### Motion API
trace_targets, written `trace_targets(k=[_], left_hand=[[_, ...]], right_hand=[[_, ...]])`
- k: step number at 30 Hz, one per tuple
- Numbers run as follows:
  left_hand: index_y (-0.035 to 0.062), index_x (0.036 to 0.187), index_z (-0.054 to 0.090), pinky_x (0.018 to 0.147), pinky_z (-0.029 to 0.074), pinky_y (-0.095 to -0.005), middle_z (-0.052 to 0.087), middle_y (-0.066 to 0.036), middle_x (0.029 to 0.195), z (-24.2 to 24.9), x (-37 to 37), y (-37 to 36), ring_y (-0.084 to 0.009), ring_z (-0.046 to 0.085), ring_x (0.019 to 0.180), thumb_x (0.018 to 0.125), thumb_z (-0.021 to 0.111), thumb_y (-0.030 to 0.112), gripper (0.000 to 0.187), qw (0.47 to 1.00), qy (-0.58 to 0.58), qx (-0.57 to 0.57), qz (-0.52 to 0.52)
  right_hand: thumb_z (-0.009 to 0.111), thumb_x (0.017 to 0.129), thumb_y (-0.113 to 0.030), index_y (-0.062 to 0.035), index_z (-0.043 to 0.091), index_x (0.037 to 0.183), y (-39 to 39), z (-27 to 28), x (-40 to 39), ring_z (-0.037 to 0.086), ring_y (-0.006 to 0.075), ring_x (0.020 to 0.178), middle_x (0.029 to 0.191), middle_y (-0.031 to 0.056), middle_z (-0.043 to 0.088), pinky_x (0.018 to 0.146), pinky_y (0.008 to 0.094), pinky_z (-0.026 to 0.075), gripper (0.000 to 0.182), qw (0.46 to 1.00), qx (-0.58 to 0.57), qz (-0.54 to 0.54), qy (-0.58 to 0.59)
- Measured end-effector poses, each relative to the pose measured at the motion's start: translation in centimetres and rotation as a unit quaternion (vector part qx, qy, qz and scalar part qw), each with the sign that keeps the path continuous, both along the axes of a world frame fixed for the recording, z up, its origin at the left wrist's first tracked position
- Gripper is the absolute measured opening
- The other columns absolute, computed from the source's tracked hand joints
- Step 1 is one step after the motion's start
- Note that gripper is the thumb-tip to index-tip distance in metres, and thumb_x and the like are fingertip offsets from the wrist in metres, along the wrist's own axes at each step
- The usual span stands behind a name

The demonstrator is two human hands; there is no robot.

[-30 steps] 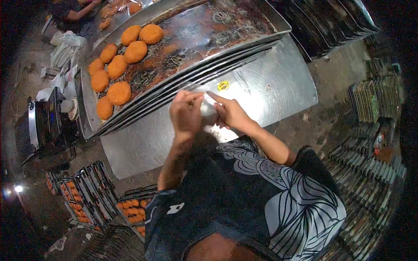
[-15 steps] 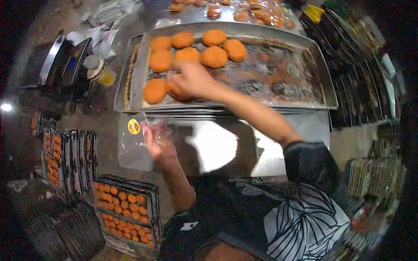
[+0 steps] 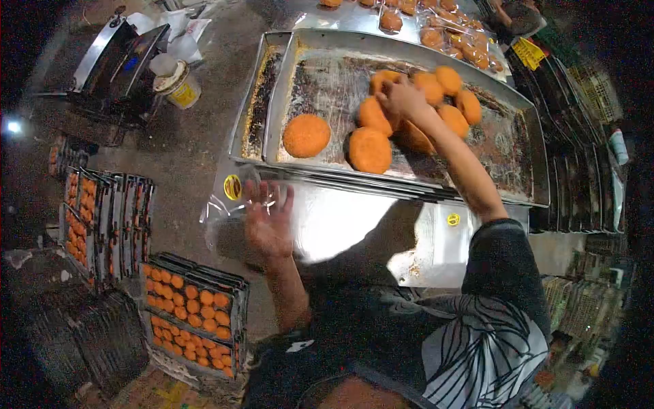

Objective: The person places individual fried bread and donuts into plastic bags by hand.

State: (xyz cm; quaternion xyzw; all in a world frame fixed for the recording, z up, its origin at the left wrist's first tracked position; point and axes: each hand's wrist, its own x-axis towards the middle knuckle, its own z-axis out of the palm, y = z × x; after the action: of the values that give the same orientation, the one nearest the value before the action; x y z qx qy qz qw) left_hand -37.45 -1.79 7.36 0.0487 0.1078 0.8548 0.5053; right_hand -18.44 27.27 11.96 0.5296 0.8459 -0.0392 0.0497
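In the metal tray [image 3: 504,160], my right hand [image 3: 404,101] has its fingers bent over an orange-brown crumb-coated bun [image 3: 383,80]. Several like buns crowd around that hand, some tilted against each other. A single bun [image 3: 306,135] lies apart toward the tray's left end. Below the tray's front edge, my left hand [image 3: 269,221] is raised with the palm up and fingers spread, a clear plastic bag [image 3: 216,211] with a yellow round sticker draped at its fingers. Another yellow sticker [image 3: 453,219] shows on the shiny metal table [image 3: 327,218].
Bagged buns [image 3: 470,51] lie on the surface behind the tray. Racks of bun trays [image 3: 191,313] stand on the floor at left. A white bucket [image 3: 180,88] is beyond them, and stacked dark trays [image 3: 572,157] line the right side.
My right hand has moved right, and most buns now lie bunched farther right in the tray. My left hand's fingers have spread and lifted with the bag. The view has shifted.
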Motion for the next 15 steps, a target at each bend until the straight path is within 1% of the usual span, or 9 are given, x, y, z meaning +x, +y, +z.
trace_targets(k=[2, 3, 4, 5, 7, 9, 11, 13, 15], left_hand=[[0.0057, 0.118, 0.042, 0.099, 0.018, -0.0508, 0.048, -0.013, 0.117, -0.4, -0.7, 1.0, -0.0283, 0.043, 0.11, 0.078, 0.048, 0.017, 0.043, 0.997, -0.058, 0.044, -0.024], [0.0057, 0.118, 0.042, 0.099, 0.018, -0.0508, 0.048, -0.013, 0.117, 0.0, -0.6, 1.2, -0.0283, 0.043, 0.11, 0.078, 0.048, 0.017, 0.043, 0.997, -0.06, 0.036, -0.025], [0.0048, 0.117, 0.043, 0.099, 0.018, -0.0508, 0.049, -0.014, 0.116, 0.8, -0.6, 1.3, -0.0286, 0.043, 0.11, 0.077, 0.047, 0.016, 0.041, 0.997, -0.043, 0.052, -0.031], [0.004, 0.116, 0.045, 0.099, 0.018, -0.0508, 0.049, -0.014, 0.115, 1.3, -0.4, 1.6, -0.029, 0.044, 0.109, 0.077, 0.046, 0.016, 0.04, 0.996, -0.025, 0.072, -0.037], [0.0011, 0.114, 0.045, 0.1, 0.018, -0.0499, 0.05, -0.016, 0.114, 1.3, -0.1, 1.5, -0.0301, 0.044, 0.109, 0.076, 0.047, 0.015, 0.04, 0.996, -0.062, 0.052, -0.041], [-0.0014, 0.112, 0.046, 0.1, 0.019, -0.0505, 0.05, -0.017, 0.114, 2.2, 0.5, 1.2, -0.0311, 0.045, 0.108, 0.075, 0.048, 0.015, 0.04, 0.99, -0.067, 0.111, -0.056], [0.0018, 0.117, 0.042, 0.099, 0.02, -0.0513, 0.053, -0.015, 0.11, 2.4, 0.9, 1.3, -0.031, 0.048, 0.105, 0.076, 0.048, 0.017, 0.044, 0.994, -0.068, 0.081, -0.028], [0.005, 0.122, 0.037, 0.099, 0.021, -0.0522, 0.055, -0.014, 0.106, 2.1, 1.6, 1.2, -0.031, 0.05, 0.101, 0.077, 0.047, 0.019, 0.048, 0.996, -0.068, 0.048, -0.004], [0.0043, 0.127, 0.027, 0.099, 0.021, -0.0513, 0.051, -0.015, 0.111, 1.6, 2.7, 2.5, -0.0302, 0.047, 0.105, 0.078, 0.044, 0.021, 0.054, 0.993, -0.053, 0.073, 0.081]], right_hand=[[0.054, 0.075, -0.036, -0.0131, 0.048, 0.115, -1.8, 0.4, 0.7, 0.042, 0.0354, 0.108, 0.121, 0.016, 0.042, 0.085, 0.0476, 0.037, 0.047, 0.984, 0.149, 0.029, -0.097], [0.064, 0.067, -0.025, -0.0088, 0.05, 0.111, -3.0, 1.8, -1.0, 0.044, 0.0368, 0.105, 0.115, 0.0157, 0.047, 0.083, 0.0479, 0.038, 0.049, 0.985, 0.016, 0.16, 0.058], [0.069, 0.062, -0.025, -0.0109, 0.044, 0.117, -4.5, 0.0, -3.0, 0.041, 0.0383, 0.108, 0.12, 0.0198, 0.041, 0.088, 0.0457, 0.036, 0.062, 0.936, 0.047, 0.289, 0.196], [0.07, 0.061, -0.028, -0.0141, 0.037, 0.124, -6.8, 0.6, -5.0, 0.037, 0.0386, 0.112, 0.127, 0.0215, 0.033, 0.092, 0.0417, 0.034, 0.073, 0.909, 0.055, 0.368, 0.186], [0.07, 0.061, -0.023, -0.017, 0.032, 0.128, -7.6, -0.4, -6.0, 0.035, 0.0378, 0.115, 0.131, 0.022, 0.025, 0.095, 0.0385, 0.033, 0.077, 0.93, 0.042, 0.358, 0.074], [0.068, 0.065, -0.02, -0.0156, 0.031, 0.128, -5.8, -2.6, -6.1, 0.036, 0.0366, 0.114, 0.132, 0.0206, 0.026, 0.096, 0.0389, 0.031, 0.073, 0.864, -0.041, 0.462, 0.197], [0.065, 0.068, -0.016, -0.012, 0.035, 0.126, -5.4, -2.2, -2.3, 0.038, 0.034, 0.114, 0.13, 0.0197, 0.03, 0.096, 0.037, 0.032, 0.066, 0.879, -0.06, 0.43, 0.197], [0.066, 0.065, -0.018, -0.0114, 0.04, 0.123, -5.4, -1.6, 1.7, 0.046, 0.0349, 0.105, 0.119, 0.0191, 0.044, 0.091, 0.0375, 0.036, 0.065, 0.918, -0.092, 0.252, 0.291], [0.068, 0.062, -0.017, -0.0076, 0.042, 0.121, -10.2, 2.2, 5.5, 0.049, 0.0326, 0.1, 0.111, 0.0165, 0.05, 0.089, 0.0372, 0.037, 0.066, 0.902, 0.013, 0.139, 0.409]])
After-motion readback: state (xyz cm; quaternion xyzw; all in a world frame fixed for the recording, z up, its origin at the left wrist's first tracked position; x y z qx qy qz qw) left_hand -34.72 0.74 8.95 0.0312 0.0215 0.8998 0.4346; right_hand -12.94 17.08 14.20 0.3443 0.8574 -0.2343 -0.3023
